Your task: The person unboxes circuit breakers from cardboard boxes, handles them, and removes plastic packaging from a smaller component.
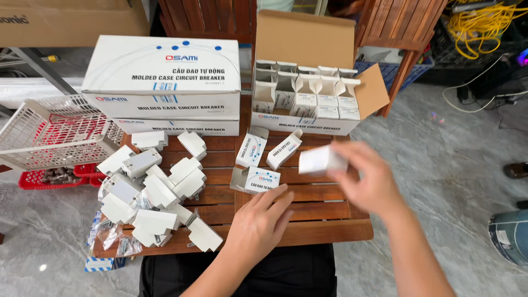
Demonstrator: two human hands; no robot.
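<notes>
Above the wooden slatted tabletop's [308, 212] right edge, the right hand [371, 179] pinches a small white cardboard carton [320, 160], likely light and crushable, by its end; the left hand [258, 225] rests spread beside a flat carton [258, 180].

Slatted wooden worktop [324, 217]. Left on it: heap of white breaker units [157, 190], some small clear plastic bags [113, 236] at its near edge. Behind the heap, two large white cartons [165, 82] stacked. Far left: white plastic basket [52, 132] tilted over a red crate [47, 177]. Brown cardboard box [60, 19] top left. Coil of yellow cable [481, 25] top right, blue crate [399, 71] near it. Grey marble floor [456, 165].
</notes>
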